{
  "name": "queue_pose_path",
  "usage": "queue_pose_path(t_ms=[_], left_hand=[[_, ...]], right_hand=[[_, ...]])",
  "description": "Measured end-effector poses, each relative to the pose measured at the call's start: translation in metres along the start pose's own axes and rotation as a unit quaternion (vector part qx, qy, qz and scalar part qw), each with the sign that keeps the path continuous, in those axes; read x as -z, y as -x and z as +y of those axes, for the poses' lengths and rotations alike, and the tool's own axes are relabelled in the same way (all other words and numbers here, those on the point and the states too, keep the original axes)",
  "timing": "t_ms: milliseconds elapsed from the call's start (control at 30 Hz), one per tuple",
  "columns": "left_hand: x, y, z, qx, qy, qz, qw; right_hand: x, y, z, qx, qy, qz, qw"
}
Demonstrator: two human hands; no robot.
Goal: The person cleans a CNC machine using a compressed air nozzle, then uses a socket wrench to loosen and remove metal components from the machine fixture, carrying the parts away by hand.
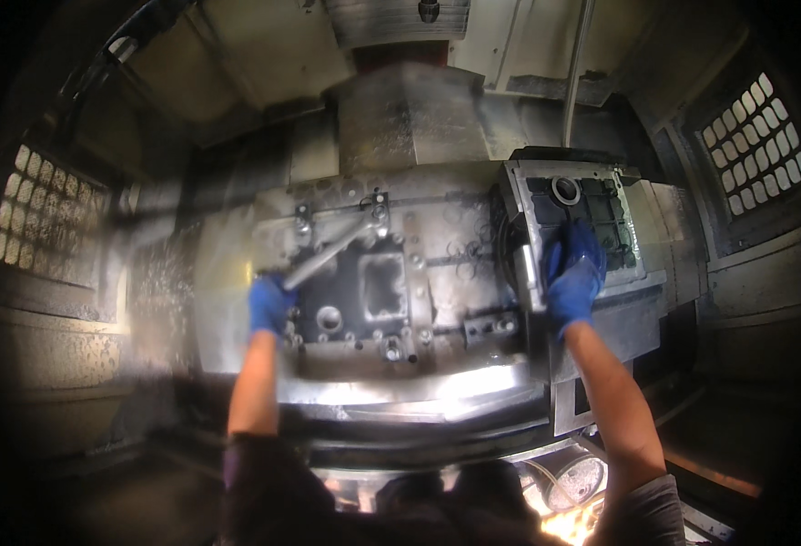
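My left hand (269,304), in a blue glove, is closed around a long metal wrench handle (329,254). The handle slants up and right to a bolted clamp (378,211), where blur hides how its far end meets the bolt. Below the handle, a dark metal plate workpiece (318,300) with a round hole and a rectangular recess lies among clamps on the machine table (462,293). My right hand (578,276), also gloved in blue, rests against a dark ribbed casting (612,225) in the raised fixture at right, thumb apart from the fingers.
A bolted block (490,327) sits on the table's front part. Another clamp (303,222) stands at the back left. Grated windows (755,143) flank the enclosure. A metal rod (576,75) rises behind the fixture, and a spindle nose (429,10) shows at the top.
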State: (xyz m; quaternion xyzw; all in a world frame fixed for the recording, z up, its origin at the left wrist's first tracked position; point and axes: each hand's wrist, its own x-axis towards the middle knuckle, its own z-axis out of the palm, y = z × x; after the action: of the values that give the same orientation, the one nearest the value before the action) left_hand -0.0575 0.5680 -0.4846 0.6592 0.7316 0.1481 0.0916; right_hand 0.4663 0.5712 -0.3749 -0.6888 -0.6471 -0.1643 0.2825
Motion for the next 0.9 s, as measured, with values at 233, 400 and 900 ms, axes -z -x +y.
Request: queue_pose_path(t_ms=[233,400,900], left_hand=[[-0.022,0.041,0.047,0.174,0.097,0.028,0.980],[0.004,0.024,0.076,0.199,-0.120,-0.085,0.969],[-0.091,0.128,0.175,0.109,-0.009,0.021,0.994]], right_hand=[[-0.007,0.004,0.007,0.016,-0.011,0.029,0.999],[0.000,-0.004,-0.002,0.010,-0.003,0.001,1.000],[-0.004,0.009,0.004,-0.030,0.028,-0.040,0.998]])
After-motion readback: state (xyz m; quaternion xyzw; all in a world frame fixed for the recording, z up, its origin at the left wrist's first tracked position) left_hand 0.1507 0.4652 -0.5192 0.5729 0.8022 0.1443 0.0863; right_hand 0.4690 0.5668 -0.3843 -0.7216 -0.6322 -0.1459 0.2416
